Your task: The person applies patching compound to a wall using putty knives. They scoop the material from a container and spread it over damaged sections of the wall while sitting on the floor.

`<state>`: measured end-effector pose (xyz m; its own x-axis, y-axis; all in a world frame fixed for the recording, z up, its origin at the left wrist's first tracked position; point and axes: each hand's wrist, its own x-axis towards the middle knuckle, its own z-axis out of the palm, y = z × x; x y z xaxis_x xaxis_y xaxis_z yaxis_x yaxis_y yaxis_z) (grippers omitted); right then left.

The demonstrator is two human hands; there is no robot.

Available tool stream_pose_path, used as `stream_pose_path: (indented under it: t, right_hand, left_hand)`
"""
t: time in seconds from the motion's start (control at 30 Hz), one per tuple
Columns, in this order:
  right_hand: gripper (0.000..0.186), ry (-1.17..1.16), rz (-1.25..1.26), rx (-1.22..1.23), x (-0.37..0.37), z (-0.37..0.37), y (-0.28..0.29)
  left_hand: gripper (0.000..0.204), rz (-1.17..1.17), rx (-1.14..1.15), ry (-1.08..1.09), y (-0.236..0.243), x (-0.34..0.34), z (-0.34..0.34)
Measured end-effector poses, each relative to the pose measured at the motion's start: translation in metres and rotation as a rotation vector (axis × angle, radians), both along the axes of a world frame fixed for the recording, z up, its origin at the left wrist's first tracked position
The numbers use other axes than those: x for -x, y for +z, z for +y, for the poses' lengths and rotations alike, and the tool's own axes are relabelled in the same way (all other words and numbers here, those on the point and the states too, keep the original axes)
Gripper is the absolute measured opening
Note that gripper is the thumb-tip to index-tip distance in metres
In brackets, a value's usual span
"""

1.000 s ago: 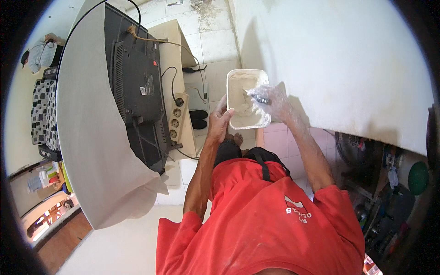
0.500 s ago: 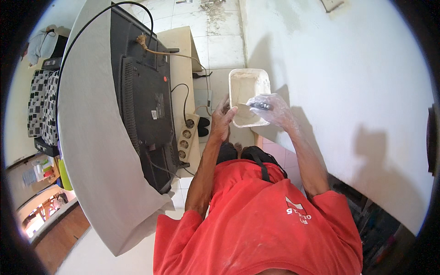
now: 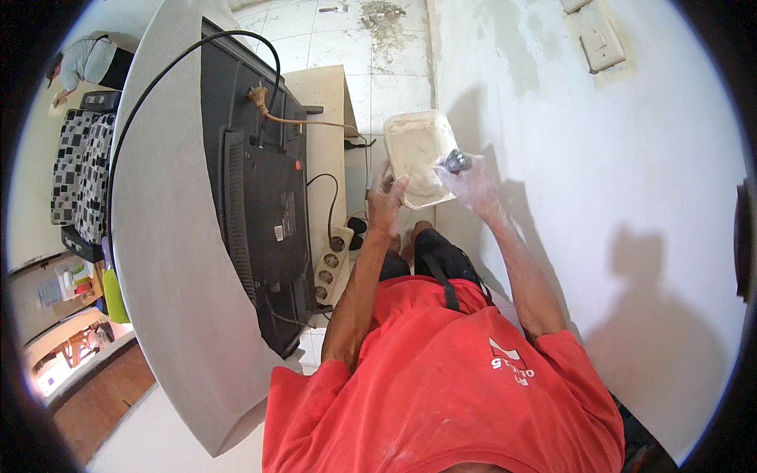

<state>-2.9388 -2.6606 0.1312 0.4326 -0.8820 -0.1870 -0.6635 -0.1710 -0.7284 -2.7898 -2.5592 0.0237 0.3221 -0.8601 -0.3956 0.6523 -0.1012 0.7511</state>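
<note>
Right of the black television [image 3: 264, 189], whose back faces the hands: one white rectangular tub [image 3: 415, 122], held above the tiled floor. Pale paste [image 3: 423, 167] coats its inside.

Left hand [image 3: 385, 206]: on the tub's television side. Grip closed on the tub, thumb over the rim; other fingers partly hidden behind the wall.

Right hand [image 3: 475, 188]: on the tub's side farther from the television. Grip closed around a dark-handled tool [image 3: 456, 161], handle end showing above the fist; working end not clearly made out. Pale residue on the skin.

Surroundings, referred to the television:
- Immediately right: cream bench [image 3: 326, 91]; power strip [image 3: 330, 266], one plug seated at its far end.
- On its back: tan plug [image 3: 257, 98] with cord running right; black cable [image 3: 236, 33] arching over to the left.
- Along its left: pale sheet [image 3: 165, 260].
- Farther left: checked cushion [image 3: 71, 169]; another person [image 3: 88, 65] beyond it.
- Well to the right, past the tub: white wall [image 3: 536, 158] bearing a switch plate [image 3: 602, 46].
</note>
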Motion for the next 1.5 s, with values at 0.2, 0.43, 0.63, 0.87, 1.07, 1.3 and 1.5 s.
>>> stream_pose_path:
  t: [0.2,0.43,0.63,0.87,1.07,1.3,1.5]
  right_hand:
    - [0.027,0.365,-0.102,0.164,0.0,-0.076,0.0]
    - [0.022,0.451,0.276,-0.175,-0.057,-0.133,0.009]
    - [0.022,0.245,-0.103,-0.246,-0.085,-0.211,-0.006]
    - [0.023,0.285,0.204,-0.101,-0.119,-0.268,0.001]
    - [0.022,0.309,-0.006,-0.063,-0.139,-0.327,-0.022]
    - [0.022,0.305,0.074,-0.09,-0.189,-0.401,-0.019]
    - [0.017,0.358,0.049,0.045,-0.242,-0.493,-0.046]
  left_hand:
    - [0.077,0.178,0.094,0.005,-0.004,-0.019,-0.03]
    - [0.079,0.171,0.125,-0.056,-0.01,-0.049,-0.082]
    - [0.073,0.171,0.095,-0.011,-0.011,-0.073,-0.144]
    - [0.073,0.172,0.023,0.089,-0.012,-0.089,-0.228]
    - [0.075,0.168,0.049,0.131,-0.036,-0.108,-0.275]
    - [0.072,0.095,-0.016,0.17,-0.034,-0.148,-0.349]
    - [0.071,0.147,0.018,0.254,-0.034,-0.202,-0.434]
